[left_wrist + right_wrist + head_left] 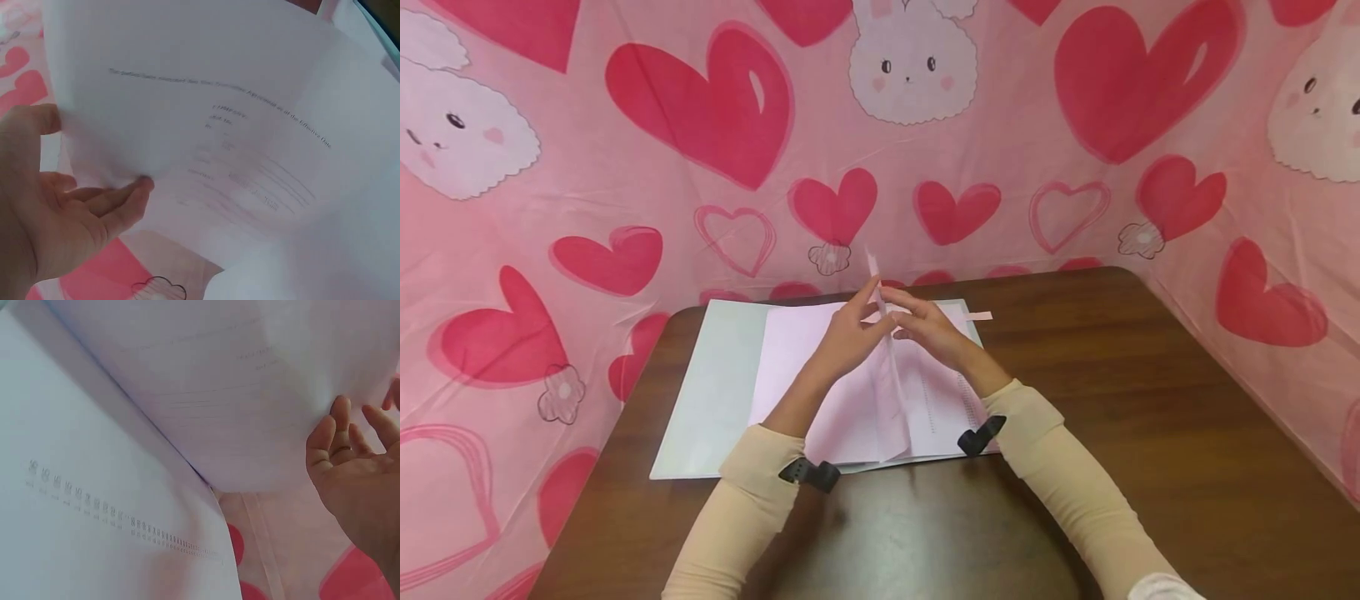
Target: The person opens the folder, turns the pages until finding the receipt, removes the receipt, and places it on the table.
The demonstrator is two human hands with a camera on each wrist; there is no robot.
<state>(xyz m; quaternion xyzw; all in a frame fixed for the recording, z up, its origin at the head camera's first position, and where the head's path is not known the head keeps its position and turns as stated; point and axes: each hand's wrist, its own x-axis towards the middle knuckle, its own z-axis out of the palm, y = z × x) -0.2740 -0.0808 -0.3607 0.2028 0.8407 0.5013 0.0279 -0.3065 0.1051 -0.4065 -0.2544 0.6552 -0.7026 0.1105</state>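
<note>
Both arms reach in from the near side of the folder (718, 392), elbows wide, forearms slanting inward so that the hands come together above the folder's middle. The left hand (852, 332) pinches the upper edge of a raised page (892, 421), its fingers reaching along one face. The right hand (936, 333) meets it from the other side, fingers loosely bent and slightly apart, their tips against the page. This page stands nearly upright over the folder's middle, its lower end curving, with flatter sheets (801, 354) on either side of it inside the folder. On the page, the left wrist view shows a line ending "Agreement as of the Effective Date", above ruled lines and smaller print too blurred to read. A sheet to the folder's right bears columns of tiny print, also illegible. A pink tab (980, 316) juts past the folder's far right edge, over the tabletop (1112, 375).
</note>
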